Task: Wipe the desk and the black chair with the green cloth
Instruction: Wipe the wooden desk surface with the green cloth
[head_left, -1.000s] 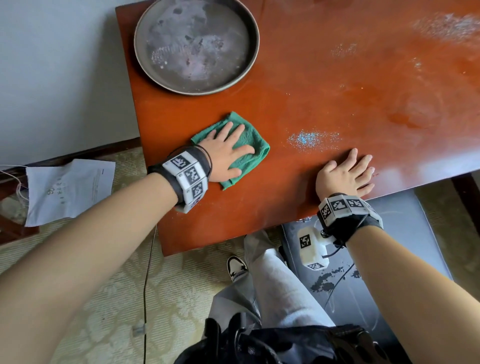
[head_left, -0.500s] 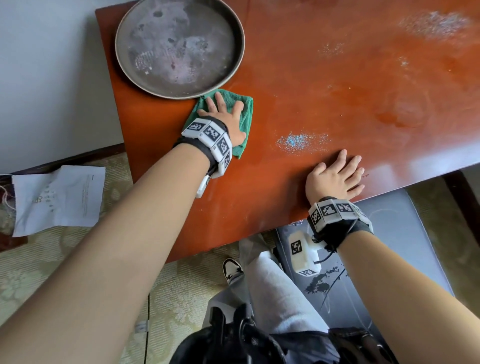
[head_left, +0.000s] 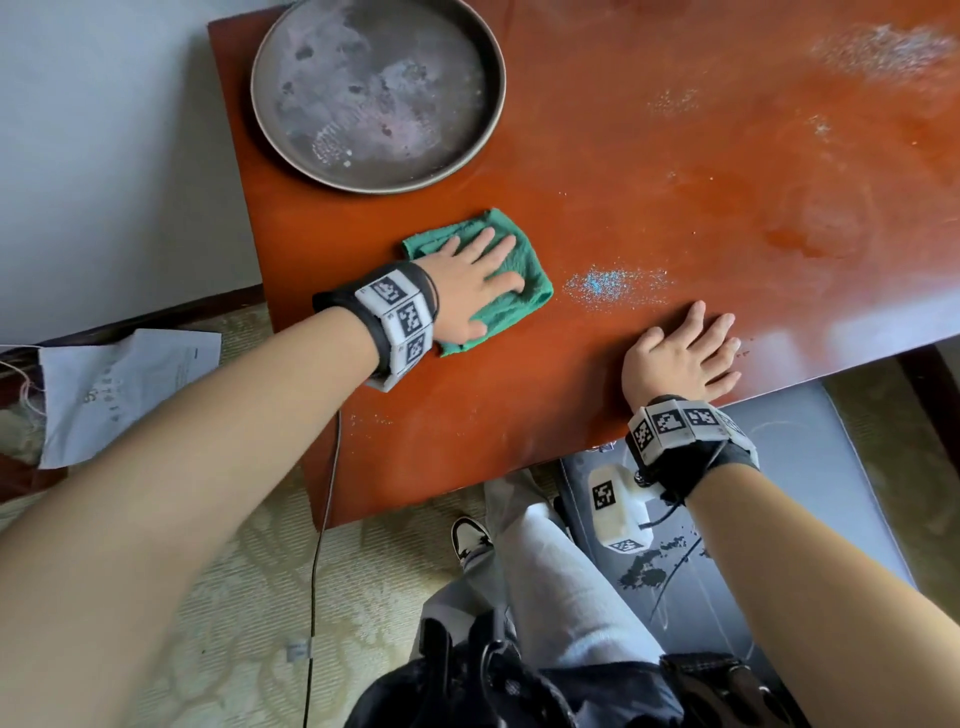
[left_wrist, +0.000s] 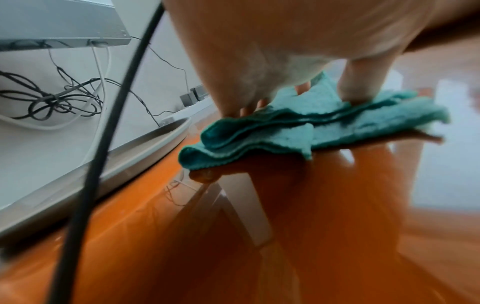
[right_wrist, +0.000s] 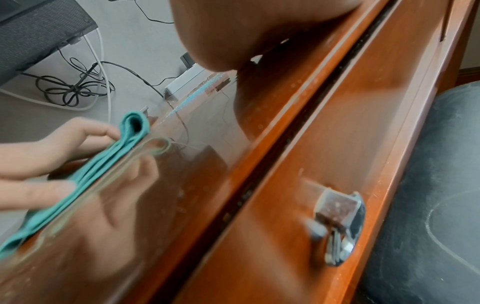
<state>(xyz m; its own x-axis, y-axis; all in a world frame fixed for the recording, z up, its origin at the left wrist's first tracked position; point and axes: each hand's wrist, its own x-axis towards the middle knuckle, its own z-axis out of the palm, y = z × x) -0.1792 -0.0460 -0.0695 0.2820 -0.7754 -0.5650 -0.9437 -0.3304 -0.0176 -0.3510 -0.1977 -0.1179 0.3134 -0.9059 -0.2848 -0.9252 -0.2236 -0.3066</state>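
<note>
The folded green cloth (head_left: 524, 283) lies on the glossy red-brown desk (head_left: 675, 171), below the round tray. My left hand (head_left: 475, 280) presses flat on it with straight, spread fingers; the left wrist view shows the cloth (left_wrist: 298, 131) bunched in layers under those fingers. My right hand (head_left: 685, 353) rests flat on the desk near its front edge, holding nothing. A patch of blue-white powder (head_left: 613, 283) lies between the two hands. The black chair (head_left: 810, 467) stands under the desk's front edge, its seat (right_wrist: 428, 185) dusty and marked.
A round grey metal tray (head_left: 379, 88) sits at the desk's back left corner. More pale dust (head_left: 878, 47) lies at the far right of the desk. A sheet of paper (head_left: 124, 384) and a cable (head_left: 324, 509) lie on the floor at left. My legs are beside the chair.
My left hand has slid the cloth back from the tray's edge toward me and a little to the right. The right hand has stayed flat in place.
</note>
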